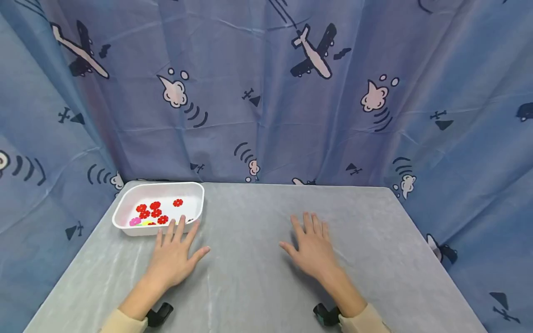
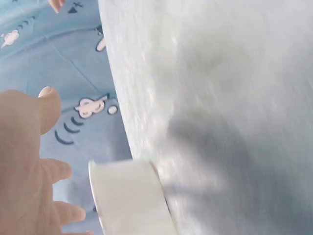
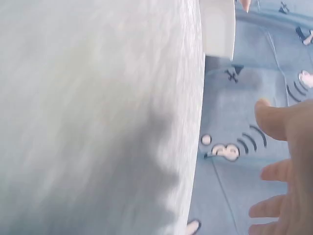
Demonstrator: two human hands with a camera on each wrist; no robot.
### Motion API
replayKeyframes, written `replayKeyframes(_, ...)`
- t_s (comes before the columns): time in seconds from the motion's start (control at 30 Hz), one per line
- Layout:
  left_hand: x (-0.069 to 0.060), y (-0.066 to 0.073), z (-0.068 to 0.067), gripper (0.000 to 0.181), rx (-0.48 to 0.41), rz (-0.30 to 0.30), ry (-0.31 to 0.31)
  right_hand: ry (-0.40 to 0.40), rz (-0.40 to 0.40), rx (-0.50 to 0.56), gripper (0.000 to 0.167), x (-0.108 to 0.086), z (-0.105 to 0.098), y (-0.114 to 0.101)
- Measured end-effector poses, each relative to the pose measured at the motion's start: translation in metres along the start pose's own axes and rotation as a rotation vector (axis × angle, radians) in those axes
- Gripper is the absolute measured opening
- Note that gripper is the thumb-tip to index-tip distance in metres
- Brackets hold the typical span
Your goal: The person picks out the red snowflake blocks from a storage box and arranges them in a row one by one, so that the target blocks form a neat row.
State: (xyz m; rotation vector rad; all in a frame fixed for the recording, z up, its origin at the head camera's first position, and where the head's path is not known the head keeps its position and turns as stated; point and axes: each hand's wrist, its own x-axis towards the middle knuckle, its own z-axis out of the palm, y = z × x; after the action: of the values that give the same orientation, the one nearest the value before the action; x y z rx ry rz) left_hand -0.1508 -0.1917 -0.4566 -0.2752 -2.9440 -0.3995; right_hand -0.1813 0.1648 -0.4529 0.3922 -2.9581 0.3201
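Observation:
My left hand is held palm down over the table with its fingers spread. Its fingertips overlap the near rim of a white tray in the head view; whether they touch it I cannot tell. Inside the tray lie several red flower-shaped pieces, a pink one and a bit of yellow, partly hidden by the near wall. My right hand, also palm down with straight fingers, is over the table's right half and holds nothing. The left wrist view shows the tray's white side beyond the fingers.
A grey cloth-covered table spans the lower view. Behind it and along both sides hangs a blue curtain printed with airplanes and clouds. Each wrist carries a black camera mount.

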Motion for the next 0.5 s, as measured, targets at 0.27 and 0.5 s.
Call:
replayKeyframes(0.27, -0.001, -0.030, -0.019, 0.074, 0.036, -0.043, 0.017, -0.039, -0.063, 0.029, 0.077, 0.031, 0.010, -0.042)
replayKeyframes(0.5, 0.002, -0.057, -0.029, 0.067, 0.021, -0.040, 0.095, -0.039, -0.136, 0.068, 0.071, 0.055, 0.018, -0.074)
